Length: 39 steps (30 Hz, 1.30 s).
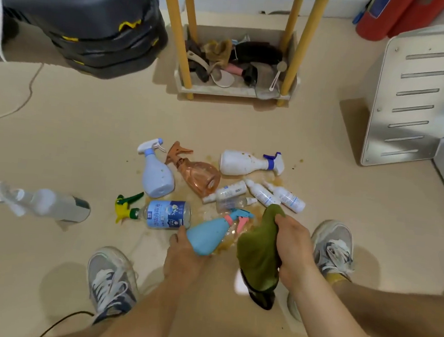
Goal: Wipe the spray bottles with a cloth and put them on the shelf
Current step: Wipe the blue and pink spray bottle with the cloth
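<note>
L hand curls round base of light-blue spray bottle, pink-trimmed nozzle pointing away. R hand clutches bunched green cloth just beside it. Beyond, other bottles lie in brown spill mid-floor. Clear bottle far left, blurred. Shelf w/ yellow posts farthest, top cut off.

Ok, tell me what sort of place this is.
Likely an indoor utility or storage corner. A shelf with yellow posts holds brushes and rags, a vented metal panel stands at the right, and red cylinders, possibly fire extinguishers, sit by the wall. Spray bottles lie on the beige floor.
</note>
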### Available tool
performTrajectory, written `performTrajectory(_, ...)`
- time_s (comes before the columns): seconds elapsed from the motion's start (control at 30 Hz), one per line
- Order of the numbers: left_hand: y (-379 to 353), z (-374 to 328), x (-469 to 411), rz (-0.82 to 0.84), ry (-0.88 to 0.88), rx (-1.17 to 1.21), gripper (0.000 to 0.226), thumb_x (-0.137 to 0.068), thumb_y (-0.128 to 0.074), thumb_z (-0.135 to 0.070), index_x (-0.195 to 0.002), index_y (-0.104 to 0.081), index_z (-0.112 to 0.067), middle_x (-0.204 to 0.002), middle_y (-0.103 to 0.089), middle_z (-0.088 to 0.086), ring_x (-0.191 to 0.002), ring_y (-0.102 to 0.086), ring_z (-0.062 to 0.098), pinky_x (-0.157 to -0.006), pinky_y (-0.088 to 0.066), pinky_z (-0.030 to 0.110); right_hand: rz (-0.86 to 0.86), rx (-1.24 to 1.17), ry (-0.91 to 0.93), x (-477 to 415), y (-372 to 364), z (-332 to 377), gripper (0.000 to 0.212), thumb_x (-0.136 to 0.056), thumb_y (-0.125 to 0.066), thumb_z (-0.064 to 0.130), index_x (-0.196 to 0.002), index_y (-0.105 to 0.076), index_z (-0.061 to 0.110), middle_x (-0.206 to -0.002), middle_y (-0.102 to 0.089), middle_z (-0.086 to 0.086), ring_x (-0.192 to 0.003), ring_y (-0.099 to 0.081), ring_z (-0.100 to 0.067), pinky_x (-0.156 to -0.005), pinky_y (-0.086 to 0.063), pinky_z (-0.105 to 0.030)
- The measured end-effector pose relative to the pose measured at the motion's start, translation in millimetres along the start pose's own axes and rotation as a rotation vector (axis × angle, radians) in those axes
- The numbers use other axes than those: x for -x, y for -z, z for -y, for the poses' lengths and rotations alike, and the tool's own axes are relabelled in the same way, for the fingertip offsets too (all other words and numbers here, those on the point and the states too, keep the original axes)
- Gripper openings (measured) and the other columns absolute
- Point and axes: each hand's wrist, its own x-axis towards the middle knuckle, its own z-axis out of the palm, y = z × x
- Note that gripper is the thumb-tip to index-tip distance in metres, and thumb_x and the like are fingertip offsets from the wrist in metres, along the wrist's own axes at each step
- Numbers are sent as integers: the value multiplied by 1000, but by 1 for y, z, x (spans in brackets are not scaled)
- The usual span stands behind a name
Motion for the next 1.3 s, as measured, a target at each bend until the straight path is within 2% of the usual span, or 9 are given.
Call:
performTrajectory(0.23, -3, -17, -7, 286, 139, 252, 89, -51, -80, -49, -127, -48, -17, -115, -63, 3, -97, -64, 23, -83, -53, 33, -145, -74, 76, -4, 3, 0, 25, -100, -48, 13, -85, -68, 12, -100, -70, -22, -88, -66, -38, -80, -54, -38)
performTrajectory(0.4, 31, -48, 1, 592, 250, 813, 48, -89, -63, -42, -125, -58, -11, -107, -74, 15, -95, -72, 26, -94, -51, 40, -192, -181, 207, 3, 10, 17, 15, -101, -50, 19, -91, -59, 26, -76, -61, -2, -65, -57, -18, -61, -48, -29)
performTrajectory(0.53, 89, -90, 10, 629, 152, 996, 68, -78, -58, -53, -127, -55, -6, -111, -71, 24, -96, -72, 32, -85, -57, 40, -77, -267, 274, 21, 8, 49, 7, -97, -59, 17, -91, -60, 19, -74, -62, -3, -57, -59, -15, -58, -50, -29)
performTrajectory(0.67, 156, -137, 36, 546, -54, 1003, 55, -86, -51, -52, -125, -56, -14, -92, -74, 19, -77, -70, 33, -85, -54, 41, 155, -257, 501, 60, -1, 97, 13, -93, -65, 9, -84, -71, 16, -80, -69, -3, -75, -64, -18, -75, -53, -37)
performTrajectory(0.77, 193, -171, 60, 496, -179, 931, 83, -75, -65, -60, -134, -53, -3, -107, -71, 25, -88, -70, 36, -85, -54, 43, 206, -36, 862, 89, -15, 120, 16, -90, -68, 9, -89, -74, 25, -99, -71, 9, -93, -64, -3, -87, -49, -24)
performTrajectory(0.87, 219, -194, 87, 434, -296, 876, 90, -62, -61, -67, -127, -61, -4, -112, -70, 26, -95, -66, 38, -88, -52, 45, 159, 377, 1219, 105, -31, 127, 35, -97, -60, 22, -131, -62, 31, -145, -42, 22, -136, -33, 5, -109, -19, -6)
performTrajectory(0.97, 237, -198, 104, 338, -365, 819, 91, -58, -62, -67, -122, -63, -3, -103, -73, 21, -79, -66, 29, -87, -51, 46, 209, 349, 1198, 116, -40, 147, 42, -104, -46, 29, -145, -47, 31, -157, -27, 20, -143, -20, 6, -114, -14, -12)
performTrajectory(1.1, 254, -203, 126, 211, -417, 817, 75, -61, -71, -59, -110, -66, -2, -79, -74, 16, -53, -62, 18, -58, -50, 29, 347, 98, 974, 129, -47, 183, 36, -104, -46, 28, -139, -56, 29, -132, -57, 18, -126, -53, -5, -110, -44, -36)
performTrajectory(1.3, 286, -208, 128, -11, -387, 807, 47, -89, -61, -49, -108, -66, -6, -84, -74, 17, -51, -61, 18, -49, -50, 22, 474, 279, 1169, 150, -40, 181, 28, -95, -61, 20, -109, -69, 43, -137, -59, 14, -125, -50, 8, -107, -44, -26)
